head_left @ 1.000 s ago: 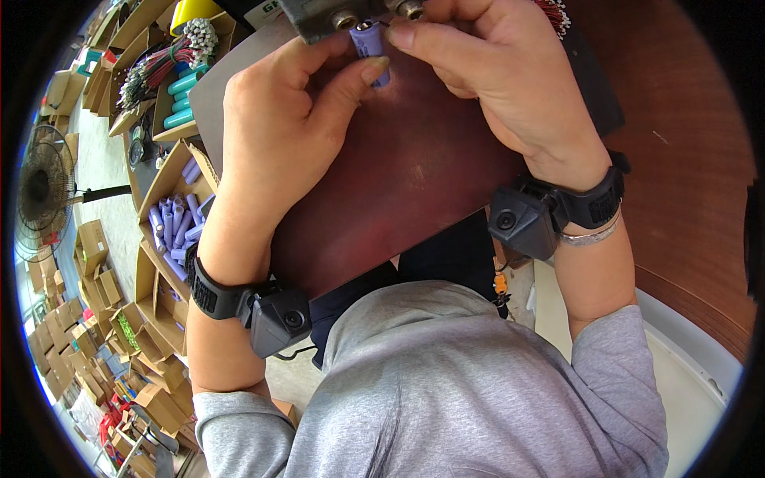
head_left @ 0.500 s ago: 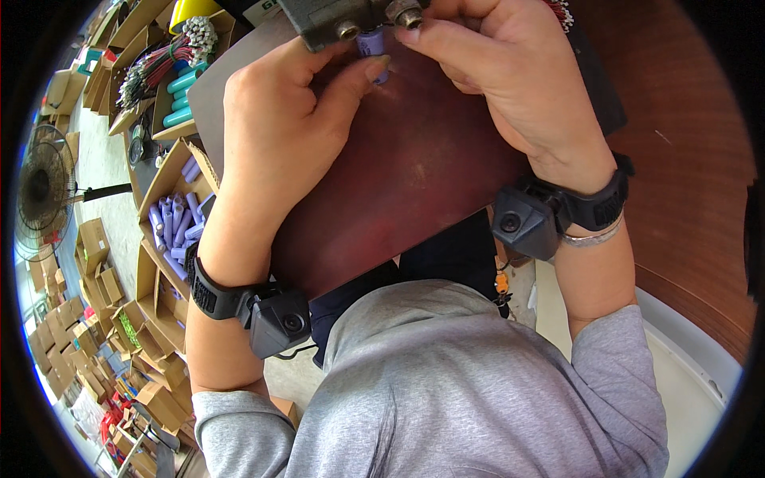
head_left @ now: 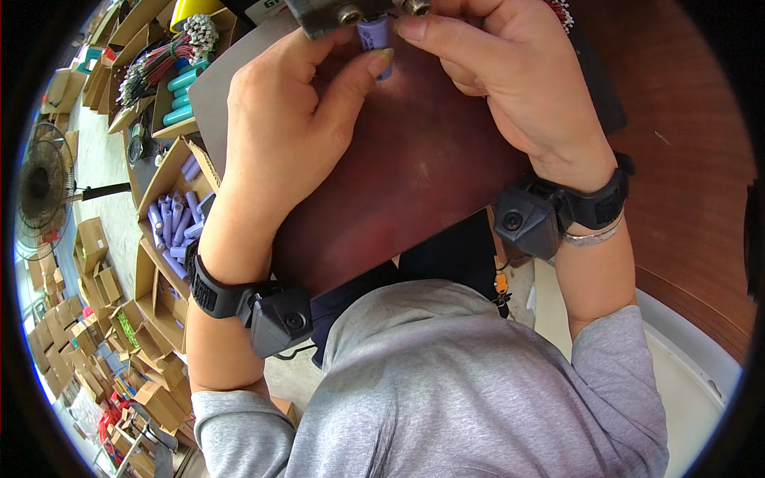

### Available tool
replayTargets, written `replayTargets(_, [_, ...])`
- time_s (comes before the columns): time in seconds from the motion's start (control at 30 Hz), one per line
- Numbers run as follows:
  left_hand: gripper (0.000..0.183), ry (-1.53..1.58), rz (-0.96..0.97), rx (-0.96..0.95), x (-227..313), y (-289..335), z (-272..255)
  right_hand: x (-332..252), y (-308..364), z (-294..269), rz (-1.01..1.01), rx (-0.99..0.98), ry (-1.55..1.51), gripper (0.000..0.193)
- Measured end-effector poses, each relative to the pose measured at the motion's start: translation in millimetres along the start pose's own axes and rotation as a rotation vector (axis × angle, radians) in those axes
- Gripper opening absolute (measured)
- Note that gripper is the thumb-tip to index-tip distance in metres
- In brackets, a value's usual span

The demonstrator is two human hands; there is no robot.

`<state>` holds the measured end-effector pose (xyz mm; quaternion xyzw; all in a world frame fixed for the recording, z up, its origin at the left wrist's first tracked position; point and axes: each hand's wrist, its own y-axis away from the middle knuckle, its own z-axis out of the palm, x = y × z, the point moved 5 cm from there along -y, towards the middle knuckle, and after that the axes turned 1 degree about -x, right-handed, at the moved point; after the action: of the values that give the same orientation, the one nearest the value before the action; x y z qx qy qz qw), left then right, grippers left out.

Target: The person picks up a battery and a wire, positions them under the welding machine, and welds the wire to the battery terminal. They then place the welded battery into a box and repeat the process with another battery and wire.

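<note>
A purple cylindrical battery cell (head_left: 374, 36) stands under the dark metal head of a machine (head_left: 325, 14), close to its bolts. Between thumb and fingers my left hand (head_left: 287, 127) grips this cell, the thumb pressed along its lower part. Just to the right of the cell, the thumb and fingers of my right hand (head_left: 518, 76) are pinched together near the right bolt. Whatever lies in that pinch is too small and hidden to name. The upper end of the cell is partly covered by the machine head.
A dark reddish board (head_left: 414, 175) lies under my hands. At the left are a carton of purple cells (head_left: 177, 219), teal cylinders (head_left: 179, 107) and bundled wires (head_left: 155, 76). A fan (head_left: 44, 191) stands farther left. Brown wood surface (head_left: 677, 159) spans the right.
The machine head appears slightly higher and farther right in the picture, and more of the cell shows below it. Both hands keep nearly the same place and grip.
</note>
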<state>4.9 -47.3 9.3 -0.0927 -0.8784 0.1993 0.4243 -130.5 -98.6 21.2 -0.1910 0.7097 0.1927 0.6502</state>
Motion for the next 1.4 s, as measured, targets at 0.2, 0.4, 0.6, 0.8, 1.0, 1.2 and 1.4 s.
replayTargets(0.2, [0.021,-0.091,-0.006,-0.009,1.7,-1.8,-0.5,3.9,0.9,-4.2,0.000,0.006,0.059,0.012])
replayTargets(0.4, [0.021,-0.167,0.033,-0.006,4.0,-0.9,-0.5,1.7,2.3,-4.0,-0.080,-0.067,0.019,0.012])
replayTargets(0.6, [0.023,-0.048,-0.063,-0.007,0.9,-0.7,0.7,4.6,1.8,-1.6,-0.025,-0.028,-0.103,0.013])
replayTargets(0.8, [0.023,-0.228,0.039,-0.040,5.4,-2.2,0.1,3.2,1.6,-5.5,-0.080,0.001,0.024,0.013])
replayTargets(1.0, [0.022,-0.143,-0.035,-0.020,-1.8,-3.0,0.5,3.3,2.4,-1.9,-0.098,-0.048,-0.168,0.012])
replayTargets(1.2, [0.024,-0.239,0.049,-0.019,4.1,-0.7,1.7,7.7,1.6,-0.6,-0.061,-0.007,-0.089,0.012])
replayTargets(1.4, [0.022,-0.138,0.001,-0.015,7.0,-3.0,0.7,3.5,3.6,-3.1,-0.089,-0.039,-0.059,0.013])
